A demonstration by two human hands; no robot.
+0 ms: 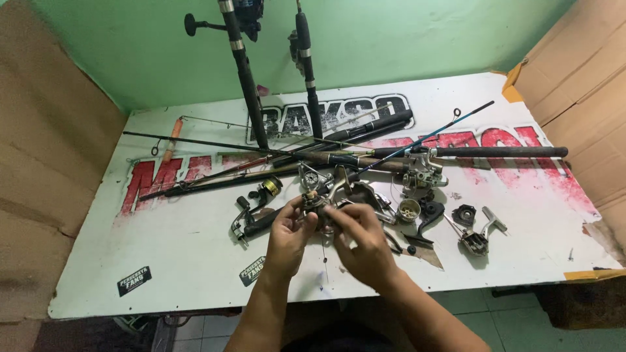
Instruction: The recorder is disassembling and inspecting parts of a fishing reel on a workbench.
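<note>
The left hand (289, 234) is curled shut around a small metal fishing reel body (315, 203), holding it just above the near middle of the worktop (195, 261). The right hand (365, 244) comes in from the other side, its fingers (339, 214) pinched together at the reel body's right side; what they grip there is too small to tell. Both forearms reach up from the bottom edge of the view.

Just left of the hands lies a black reel with a gold spool (257, 202). To the right sit loose parts: a round pale spool (409, 210), a black cap (464, 214) and a silver crank handle (484, 231). Behind the hands another stripped reel frame (420, 175) lies among several fishing rods (339, 156) spread across the worktop. Two more rods (244, 72) stand upright against the green wall (404, 39). Brown cardboard (45, 163) flanks the worktop on both sides.
</note>
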